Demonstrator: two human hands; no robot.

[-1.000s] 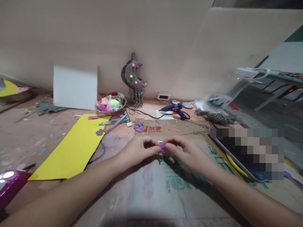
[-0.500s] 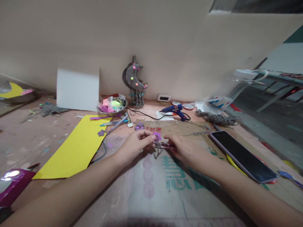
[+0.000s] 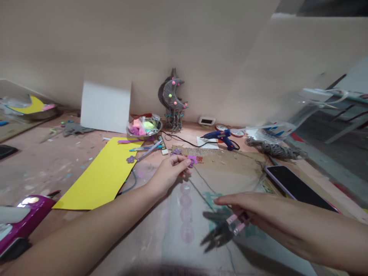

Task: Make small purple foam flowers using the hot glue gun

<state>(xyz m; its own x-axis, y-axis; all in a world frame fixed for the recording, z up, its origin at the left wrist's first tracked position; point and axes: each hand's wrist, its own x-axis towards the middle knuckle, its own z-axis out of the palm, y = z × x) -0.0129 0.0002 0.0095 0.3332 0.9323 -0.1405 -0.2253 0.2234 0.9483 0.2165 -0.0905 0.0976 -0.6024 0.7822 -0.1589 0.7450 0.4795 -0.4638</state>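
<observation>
My left hand [image 3: 169, 172] pinches a small purple foam flower [image 3: 191, 160] with a grey string [image 3: 205, 184] trailing from it, held just above the brown cardboard sheet [image 3: 230, 161]. My right hand [image 3: 244, 207] hovers lower right over the printed mat, fingers closed round a pink-handled tool [image 3: 238, 221] that looks like small scissors. The string runs from the flower down toward my right hand.
A yellow paper sheet [image 3: 100, 176] lies at left with pens [image 3: 146, 149] by it. Behind stand a bowl of coloured bits [image 3: 143, 126], a crescent moon ornament [image 3: 172, 97], a blue glue gun [image 3: 220, 136] and grey yarn [image 3: 273, 149]. A phone [image 3: 293, 184] lies at right, a magenta device [image 3: 20, 218] at left.
My hands have parted: the left moved up and away with the purple flower, the right drew back toward me and lower right holding the pink-handled tool. The view shifted slightly left.
</observation>
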